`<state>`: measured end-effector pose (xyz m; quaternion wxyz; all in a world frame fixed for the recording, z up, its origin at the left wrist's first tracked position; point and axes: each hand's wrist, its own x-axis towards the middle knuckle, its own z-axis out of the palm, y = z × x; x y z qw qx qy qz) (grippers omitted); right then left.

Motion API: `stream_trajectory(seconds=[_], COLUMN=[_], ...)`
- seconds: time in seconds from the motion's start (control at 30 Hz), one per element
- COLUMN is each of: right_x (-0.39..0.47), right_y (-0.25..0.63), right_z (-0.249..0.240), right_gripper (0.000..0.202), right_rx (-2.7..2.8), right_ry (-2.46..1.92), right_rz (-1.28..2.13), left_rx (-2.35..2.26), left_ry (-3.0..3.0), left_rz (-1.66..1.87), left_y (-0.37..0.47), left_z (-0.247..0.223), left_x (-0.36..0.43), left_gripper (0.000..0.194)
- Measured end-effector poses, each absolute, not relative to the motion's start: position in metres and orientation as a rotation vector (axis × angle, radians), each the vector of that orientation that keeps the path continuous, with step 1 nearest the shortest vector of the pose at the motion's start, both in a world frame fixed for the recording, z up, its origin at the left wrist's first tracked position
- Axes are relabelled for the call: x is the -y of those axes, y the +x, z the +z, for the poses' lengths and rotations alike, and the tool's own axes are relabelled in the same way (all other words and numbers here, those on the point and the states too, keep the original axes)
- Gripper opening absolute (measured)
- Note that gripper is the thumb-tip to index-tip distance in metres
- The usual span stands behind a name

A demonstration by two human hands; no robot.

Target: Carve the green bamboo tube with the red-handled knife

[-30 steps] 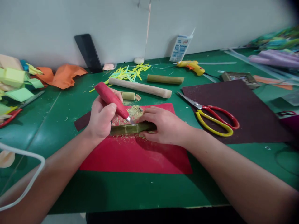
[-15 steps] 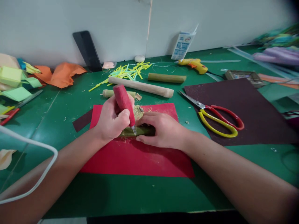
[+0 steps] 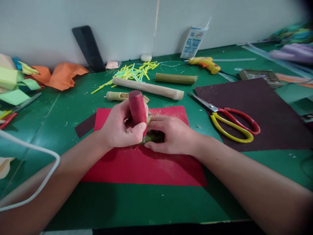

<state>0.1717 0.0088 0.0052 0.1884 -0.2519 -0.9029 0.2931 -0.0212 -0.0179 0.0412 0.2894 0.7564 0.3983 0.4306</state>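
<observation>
My left hand [image 3: 119, 125] is wrapped round the thick red handle of a carving knife [image 3: 137, 109], held nearly upright. Its blade is hidden behind my thumb, down at a green piece of bamboo [image 3: 156, 137]. My right hand [image 3: 177, 135] grips that bamboo from the right, thumb in front and fingers behind. The bamboo lies across a red sheet [image 3: 146, 168], its left part covered by my left hand. Pale shavings [image 3: 149, 120] show behind the hands. Beyond them lies a shorter bamboo piece [image 3: 114, 96] with a slot cut in it.
Scissors [image 3: 227, 124] lie on a dark sheet [image 3: 264, 130] at right. A whitish stick [image 3: 149, 88], a bamboo tube [image 3: 176, 78], yellow strips [image 3: 129, 72] and a yellow glue gun [image 3: 206, 64] lie behind. A phone [image 3: 88, 49] leans on the wall. A white cable [image 3: 46, 156] curves at left.
My left hand has rolled the knife more upright and moved slightly right along the bamboo. The blade tip, visible before, is now covered. My right hand keeps its grip; the view has shifted slightly.
</observation>
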Motion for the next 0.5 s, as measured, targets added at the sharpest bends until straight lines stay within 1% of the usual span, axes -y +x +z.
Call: stream_trajectory(seconds=[0.17,0.33,0.5], right_x=[-0.008,-0.008,-0.008], right_y=[0.173,0.173,0.172], right_z=[0.005,0.005,0.002], right_gripper=[0.018,0.017,0.019], right_rx=[2.563,2.572,2.551], right_ry=[-0.686,-0.679,-0.662], right_rz=[0.795,0.763,0.778], left_rx=[-1.105,-1.101,-1.074], left_ry=[2.004,1.93,1.922], left_rz=[1.054,0.886,0.802], left_y=[-0.029,-0.035,-0.036], left_z=[0.041,0.043,0.043], left_x=[0.022,0.02,0.022], left_gripper=[0.012,0.009,0.013])
